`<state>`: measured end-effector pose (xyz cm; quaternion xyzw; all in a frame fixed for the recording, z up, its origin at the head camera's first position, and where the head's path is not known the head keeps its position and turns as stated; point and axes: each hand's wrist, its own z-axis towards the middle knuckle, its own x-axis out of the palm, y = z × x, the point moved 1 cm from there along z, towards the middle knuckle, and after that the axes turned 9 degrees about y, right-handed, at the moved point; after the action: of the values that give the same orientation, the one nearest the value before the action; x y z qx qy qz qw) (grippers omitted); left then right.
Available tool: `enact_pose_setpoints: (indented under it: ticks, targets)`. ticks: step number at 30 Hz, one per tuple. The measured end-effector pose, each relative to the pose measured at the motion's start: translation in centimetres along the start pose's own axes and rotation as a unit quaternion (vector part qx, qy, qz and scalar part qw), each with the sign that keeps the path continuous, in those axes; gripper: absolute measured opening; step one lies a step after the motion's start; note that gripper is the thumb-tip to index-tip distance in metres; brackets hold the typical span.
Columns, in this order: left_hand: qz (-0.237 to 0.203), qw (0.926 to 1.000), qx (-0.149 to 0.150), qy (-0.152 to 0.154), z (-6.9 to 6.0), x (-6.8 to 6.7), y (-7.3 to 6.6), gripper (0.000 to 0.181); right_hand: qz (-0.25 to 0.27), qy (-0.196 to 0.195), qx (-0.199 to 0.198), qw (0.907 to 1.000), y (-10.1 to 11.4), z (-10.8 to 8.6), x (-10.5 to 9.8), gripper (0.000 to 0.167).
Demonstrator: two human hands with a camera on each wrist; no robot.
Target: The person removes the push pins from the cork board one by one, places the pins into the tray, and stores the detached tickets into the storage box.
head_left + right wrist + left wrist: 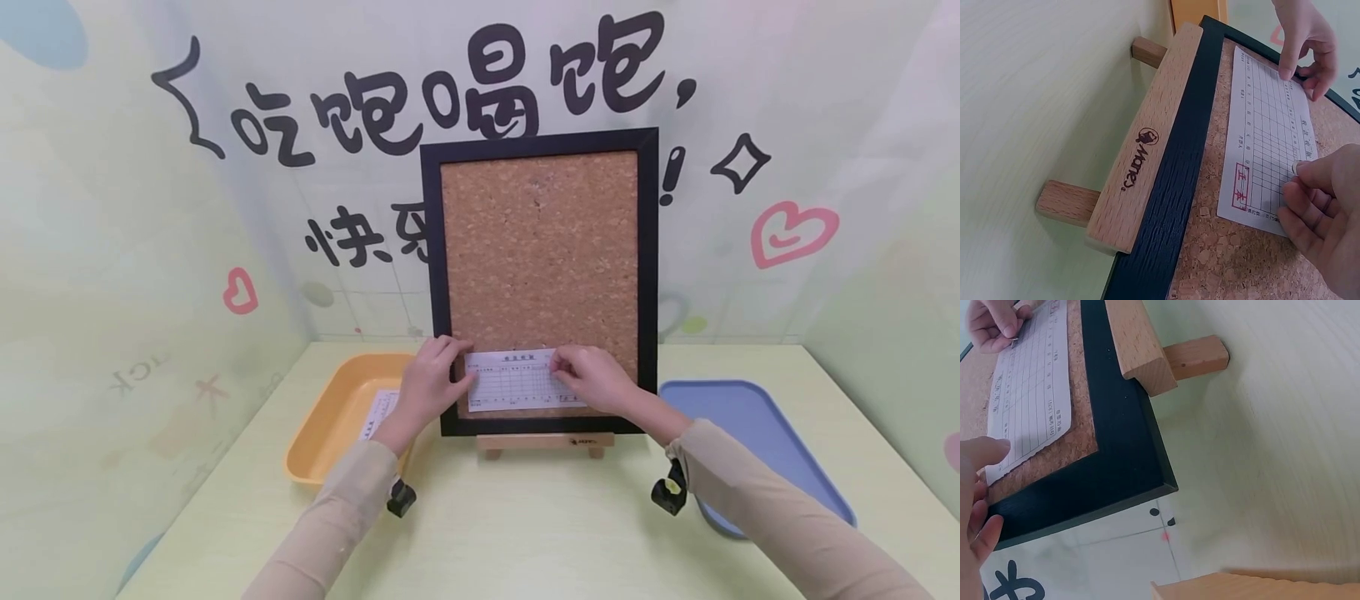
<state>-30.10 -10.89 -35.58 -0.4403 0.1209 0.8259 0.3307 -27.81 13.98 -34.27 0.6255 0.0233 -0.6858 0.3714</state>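
Observation:
A white printed form slip with a ruled grid lies flat against the lower part of the cork board, which has a black frame. At the slip's left end, my left hand presses with its thumb, the other fingers lying near the frame's side bar. My right hand is over the slip's right part. Its thumb and forefinger pinch a small thumbtack against the paper; the fingers hide most of it. A red stamp marks the slip's lower right corner.
The board stands on a small wooden easel. To the left is a yellow tray holding another printed slip. A blue tray lies at the right, partly behind the right forearm. A printed backdrop wall rises behind.

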Motion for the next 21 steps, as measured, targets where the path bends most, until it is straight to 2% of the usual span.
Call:
enact_pose_setpoints:
  ticks: [13,18,21]
  targets:
    - [0.053,0.9981,0.01,0.03,0.22,-0.06,-0.28,0.046,-0.006,-0.006,-0.005,0.9999,0.02,-0.1,0.24,0.005]
    - [0.06,0.9975,0.018,0.032,0.24,0.09,-0.37,0.038,-0.007,-0.006,-0.005,0.9999,-0.09,-0.06,0.35,0.006]
    - [0.068,0.9966,0.039,0.026,0.2,0.22,-0.52,0.029,-0.011,-0.007,-0.006,0.9999,-0.17,0.0,0.42,0.006]
